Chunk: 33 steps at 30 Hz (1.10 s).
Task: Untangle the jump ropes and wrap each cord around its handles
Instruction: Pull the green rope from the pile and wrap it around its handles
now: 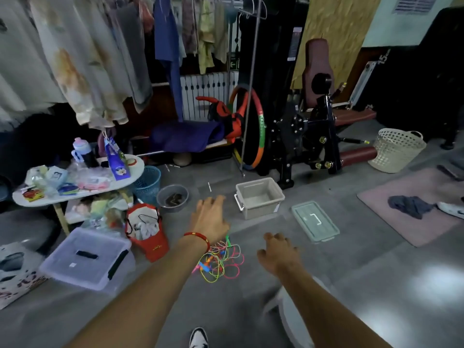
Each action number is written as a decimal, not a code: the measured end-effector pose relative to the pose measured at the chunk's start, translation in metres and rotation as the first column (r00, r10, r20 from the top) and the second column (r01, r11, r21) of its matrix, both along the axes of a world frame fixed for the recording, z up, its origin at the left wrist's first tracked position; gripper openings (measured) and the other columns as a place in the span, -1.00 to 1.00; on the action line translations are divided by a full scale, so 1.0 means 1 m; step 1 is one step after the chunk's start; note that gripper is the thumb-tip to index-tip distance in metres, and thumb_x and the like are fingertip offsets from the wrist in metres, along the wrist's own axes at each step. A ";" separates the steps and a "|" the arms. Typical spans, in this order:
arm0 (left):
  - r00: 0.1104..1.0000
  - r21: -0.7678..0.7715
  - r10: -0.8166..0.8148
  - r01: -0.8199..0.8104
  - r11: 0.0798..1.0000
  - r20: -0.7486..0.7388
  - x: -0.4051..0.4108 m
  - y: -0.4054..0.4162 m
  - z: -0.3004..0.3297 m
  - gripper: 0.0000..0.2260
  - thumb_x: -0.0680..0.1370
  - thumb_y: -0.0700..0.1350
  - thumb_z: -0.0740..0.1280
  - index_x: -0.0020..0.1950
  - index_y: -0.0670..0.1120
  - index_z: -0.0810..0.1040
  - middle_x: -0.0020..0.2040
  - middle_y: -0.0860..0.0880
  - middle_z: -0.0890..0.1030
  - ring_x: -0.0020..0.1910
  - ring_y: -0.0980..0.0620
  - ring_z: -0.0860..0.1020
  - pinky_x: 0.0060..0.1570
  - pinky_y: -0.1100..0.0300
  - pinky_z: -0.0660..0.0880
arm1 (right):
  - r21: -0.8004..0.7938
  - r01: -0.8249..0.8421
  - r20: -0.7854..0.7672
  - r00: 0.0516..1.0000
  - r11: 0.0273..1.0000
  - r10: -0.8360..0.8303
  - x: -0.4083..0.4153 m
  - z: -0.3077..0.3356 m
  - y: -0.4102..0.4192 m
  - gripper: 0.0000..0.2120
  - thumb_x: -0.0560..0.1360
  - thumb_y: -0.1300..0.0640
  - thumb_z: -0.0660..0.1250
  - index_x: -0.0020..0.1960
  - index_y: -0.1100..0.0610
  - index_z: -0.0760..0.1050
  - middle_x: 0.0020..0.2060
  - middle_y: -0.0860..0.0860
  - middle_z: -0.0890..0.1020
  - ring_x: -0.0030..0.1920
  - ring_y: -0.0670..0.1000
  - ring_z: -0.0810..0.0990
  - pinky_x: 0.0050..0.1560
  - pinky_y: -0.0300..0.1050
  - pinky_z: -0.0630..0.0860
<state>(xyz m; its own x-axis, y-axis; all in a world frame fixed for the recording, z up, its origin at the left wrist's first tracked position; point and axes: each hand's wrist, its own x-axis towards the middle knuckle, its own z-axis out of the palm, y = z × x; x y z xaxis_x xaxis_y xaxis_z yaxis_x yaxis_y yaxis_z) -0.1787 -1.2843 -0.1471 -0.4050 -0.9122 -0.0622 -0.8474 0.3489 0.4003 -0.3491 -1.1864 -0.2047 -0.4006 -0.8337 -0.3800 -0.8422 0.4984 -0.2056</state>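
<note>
The jump ropes (221, 259) lie in 1 tangled heap on the grey floor (351, 285), neon pink, green and yellow cords looped over each other with orange and pink handles poking out of the knot. Both arms reach out above them. The left hand (209, 217), a red bracelet (198, 237) at its wrist, hangs over the far edge of the heap with fingers spread and loose, gripping nothing. The right hand (277, 253) hovers just right of the pile, fingers relaxed and slightly bent, also holding nothing. Beyond the hands sits an open grey bin (259, 197), with its lid (315, 221) flat on the floor to the right. A red bag (148, 233) and a clear lidded box (86, 258) stand left of the ropes.
</note>
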 end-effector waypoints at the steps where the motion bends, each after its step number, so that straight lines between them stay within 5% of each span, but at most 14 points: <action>1: 1.000 -0.001 -0.013 0.013 1.000 0.000 -0.005 -0.016 -0.001 -0.45 0.50 -0.13 0.31 0.49 -0.04 0.28 0.38 -0.16 0.42 0.37 -0.20 0.31 0.30 -0.06 0.36 | 0.004 0.003 -0.009 1.000 1.000 -0.003 -0.003 0.001 -0.012 -0.50 0.55 -0.05 0.21 0.46 0.03 0.30 0.39 0.10 0.41 0.41 0.18 0.37 0.40 0.18 0.30; 12: 0.979 0.081 -0.201 0.204 0.976 -0.038 -0.090 -0.228 -0.036 -0.49 0.42 -0.04 0.28 0.38 -0.02 0.38 0.27 -0.15 0.52 0.27 -0.22 0.44 0.24 -0.09 0.45 | 0.085 0.171 -0.034 0.985 0.982 -0.169 -0.066 -0.012 -0.157 -0.50 0.58 -0.10 0.21 0.48 0.00 0.30 0.43 0.05 0.37 0.43 0.14 0.33 0.40 0.16 0.31; 21: 0.979 0.132 -0.202 0.199 0.971 0.008 -0.178 -0.326 -0.064 -0.51 0.38 -0.02 0.27 0.32 -0.05 0.41 0.23 -0.16 0.54 0.25 -0.20 0.44 0.23 -0.08 0.45 | 0.073 0.200 0.036 0.979 0.977 -0.203 -0.165 -0.039 -0.265 -0.47 0.57 -0.09 0.21 0.51 -0.02 0.27 0.42 0.05 0.39 0.43 0.14 0.34 0.42 0.16 0.32; 28: 0.989 0.240 -0.147 0.143 0.960 -0.002 -0.260 -0.373 -0.061 -0.41 0.32 0.03 0.17 0.35 -0.04 0.42 0.27 -0.13 0.55 0.29 -0.18 0.47 0.27 -0.03 0.43 | 0.055 0.122 0.053 0.991 0.991 -0.125 -0.254 -0.048 -0.332 -0.51 0.56 -0.10 0.20 0.46 0.00 0.35 0.41 0.03 0.42 0.44 0.10 0.32 0.41 0.15 0.31; 33: 0.998 0.289 -0.051 0.059 0.955 -0.033 -0.306 -0.406 -0.077 -0.51 0.48 -0.10 0.31 0.42 -0.03 0.41 0.35 -0.11 0.53 0.33 -0.19 0.45 0.30 0.00 0.42 | 0.042 -0.030 0.035 0.999 0.999 0.029 -0.303 -0.062 -0.380 -0.42 0.53 -0.12 0.25 0.51 -0.04 0.25 0.48 -0.02 0.33 0.50 0.09 0.23 0.45 0.17 0.26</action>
<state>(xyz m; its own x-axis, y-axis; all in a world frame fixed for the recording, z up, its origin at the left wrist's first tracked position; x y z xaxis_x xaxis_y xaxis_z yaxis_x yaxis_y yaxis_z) -0.4852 -1.6900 -0.2241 -0.4588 -0.8327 -0.3101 -0.8187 0.2606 0.5116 -0.6524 -1.5663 -0.2668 -0.3622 -0.8279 -0.4283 -0.8497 0.4822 -0.2135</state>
